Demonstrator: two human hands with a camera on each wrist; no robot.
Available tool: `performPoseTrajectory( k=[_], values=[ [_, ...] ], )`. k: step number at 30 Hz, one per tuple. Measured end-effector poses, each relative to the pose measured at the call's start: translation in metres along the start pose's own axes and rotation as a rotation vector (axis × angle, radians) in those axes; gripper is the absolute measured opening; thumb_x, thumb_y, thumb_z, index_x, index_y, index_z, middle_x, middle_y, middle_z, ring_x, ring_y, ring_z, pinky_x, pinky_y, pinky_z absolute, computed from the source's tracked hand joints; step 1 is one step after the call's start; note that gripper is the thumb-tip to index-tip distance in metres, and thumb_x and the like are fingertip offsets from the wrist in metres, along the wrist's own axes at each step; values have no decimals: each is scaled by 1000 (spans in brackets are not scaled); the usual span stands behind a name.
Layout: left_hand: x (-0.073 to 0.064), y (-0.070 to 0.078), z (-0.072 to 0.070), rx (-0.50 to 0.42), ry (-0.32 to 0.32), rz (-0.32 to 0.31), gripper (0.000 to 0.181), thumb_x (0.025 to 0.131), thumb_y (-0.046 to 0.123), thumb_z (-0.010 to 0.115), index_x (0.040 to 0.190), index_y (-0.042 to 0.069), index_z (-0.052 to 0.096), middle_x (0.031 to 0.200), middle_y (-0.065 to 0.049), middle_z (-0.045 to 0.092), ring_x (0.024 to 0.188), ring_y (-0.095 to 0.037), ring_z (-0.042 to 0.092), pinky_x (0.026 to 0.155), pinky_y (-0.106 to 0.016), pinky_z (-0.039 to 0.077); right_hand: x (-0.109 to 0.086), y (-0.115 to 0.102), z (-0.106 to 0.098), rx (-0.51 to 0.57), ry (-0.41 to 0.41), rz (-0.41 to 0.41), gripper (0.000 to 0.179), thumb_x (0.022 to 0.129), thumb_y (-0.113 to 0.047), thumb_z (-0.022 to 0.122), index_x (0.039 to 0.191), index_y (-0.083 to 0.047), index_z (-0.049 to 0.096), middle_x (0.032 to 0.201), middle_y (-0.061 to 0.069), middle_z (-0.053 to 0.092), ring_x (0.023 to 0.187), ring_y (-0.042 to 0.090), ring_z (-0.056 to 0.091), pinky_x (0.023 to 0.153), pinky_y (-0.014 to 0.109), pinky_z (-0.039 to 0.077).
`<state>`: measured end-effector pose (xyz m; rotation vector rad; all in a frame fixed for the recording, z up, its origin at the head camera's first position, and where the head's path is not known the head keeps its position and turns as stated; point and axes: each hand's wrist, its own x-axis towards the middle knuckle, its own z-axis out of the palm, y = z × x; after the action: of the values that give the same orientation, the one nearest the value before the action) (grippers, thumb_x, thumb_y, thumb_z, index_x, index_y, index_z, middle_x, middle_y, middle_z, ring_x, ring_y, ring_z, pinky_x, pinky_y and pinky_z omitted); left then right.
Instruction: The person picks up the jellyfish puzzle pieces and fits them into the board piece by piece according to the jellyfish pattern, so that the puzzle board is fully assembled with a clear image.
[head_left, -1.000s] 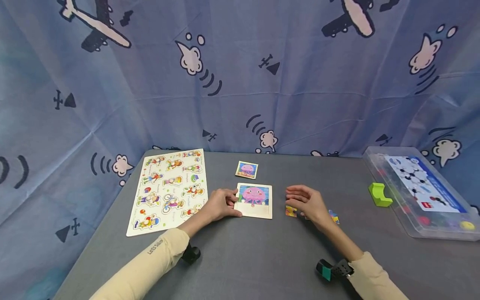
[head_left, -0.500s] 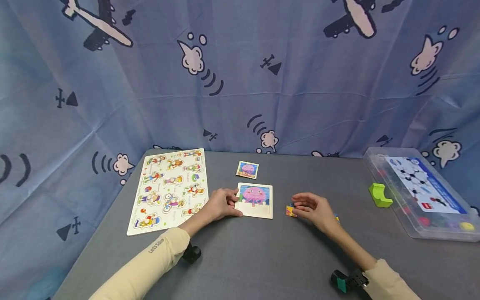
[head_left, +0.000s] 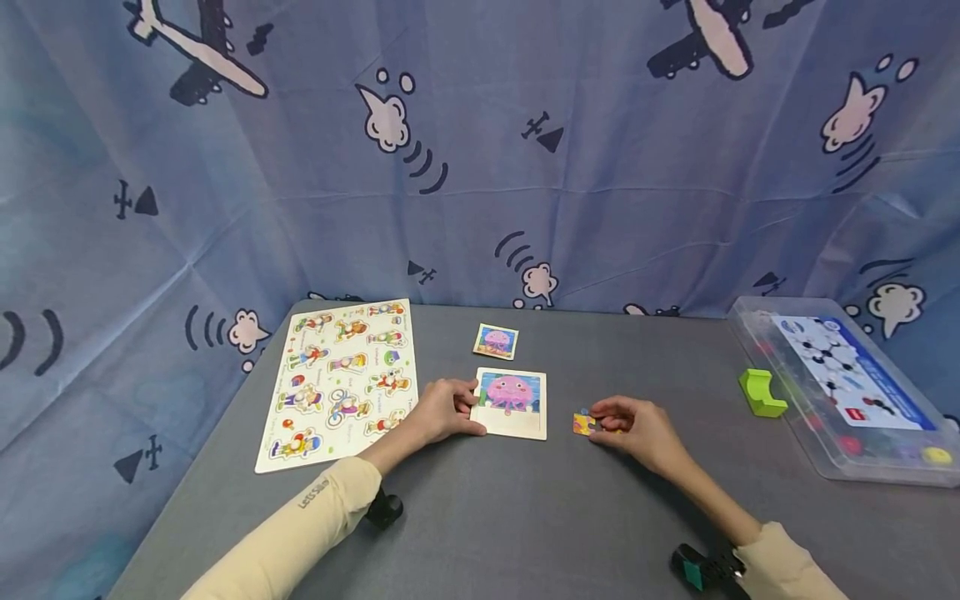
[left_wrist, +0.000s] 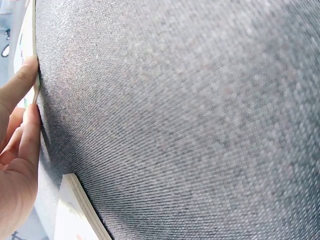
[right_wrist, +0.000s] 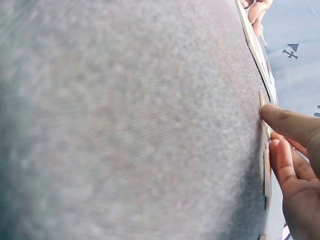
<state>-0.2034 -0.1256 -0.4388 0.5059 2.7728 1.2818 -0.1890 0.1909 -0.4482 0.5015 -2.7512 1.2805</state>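
Observation:
A square wooden puzzle board (head_left: pixel 517 425) with a pink octopus-like picture in its upper part lies flat at the table's middle. My left hand (head_left: pixel 444 410) holds its left edge between thumb and fingers; the board's edge (left_wrist: pixel 34 30) also shows in the left wrist view. To the right of the board, my right hand (head_left: pixel 641 429) pinches a small orange-and-yellow puzzle piece (head_left: pixel 583 424) at table level. Under that hand more pieces are mostly hidden; in the right wrist view another piece (right_wrist: pixel 267 185) lies edge-on below the fingers.
Behind the board lies a small picture card (head_left: pixel 496 342). A large peg puzzle (head_left: pixel 337 383) with cartoon figures is at the left. On the right are a green curved block (head_left: pixel 762 393) and a clear plastic case (head_left: pixel 862 392). A printed curtain (head_left: pixel 480 167) hangs behind the table.
My right hand has moved right and lowered, its thumb and fingers closing at the orange-and-yellow puzzle piece. The left hand stays on the puzzle board's edge.

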Motion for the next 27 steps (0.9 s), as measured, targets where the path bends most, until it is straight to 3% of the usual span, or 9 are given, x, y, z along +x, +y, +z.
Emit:
performPoseTrajectory(
  k=[5,9,17,24,27],
  values=[
    [1,-2,1,3,-10,4,37,64,10,89,94,-4,73,127,-18,60,69,-5,57,60,-17,45,2,-5,0,-76,-6,-3,29,71,-6,83,96,-1,70,88,7,71,68,4,58,60,21,49],
    [2,-5,2,5,-13,19,37,64,10,89,94,-4,73,127,-18,60,68,-4,58,60,-18,47,4,-5,0,-71,-2,-13,27,72,-4,83,95,-1,70,87,6,70,67,4,58,60,20,49],
    [2,-5,2,-5,-21,-7,38,64,11,89,95,-4,73,128,-18,60,68,-4,56,60,-17,45,8,-8,1,92,-25,11,29,74,5,78,100,5,67,95,16,70,79,18,68,67,21,53],
    [0,-10,1,2,-1,93,38,65,18,90,92,-2,73,124,-19,62,67,-2,57,59,-19,47,9,-16,3,342,-60,95,37,77,9,74,111,13,60,106,28,65,83,17,69,71,22,53],
    [0,-9,0,3,-1,97,39,65,19,90,92,-2,74,124,-19,62,68,-2,58,60,-19,47,9,-18,6,437,-63,134,40,78,11,72,115,16,56,111,32,61,84,14,68,73,22,53]
  ],
)
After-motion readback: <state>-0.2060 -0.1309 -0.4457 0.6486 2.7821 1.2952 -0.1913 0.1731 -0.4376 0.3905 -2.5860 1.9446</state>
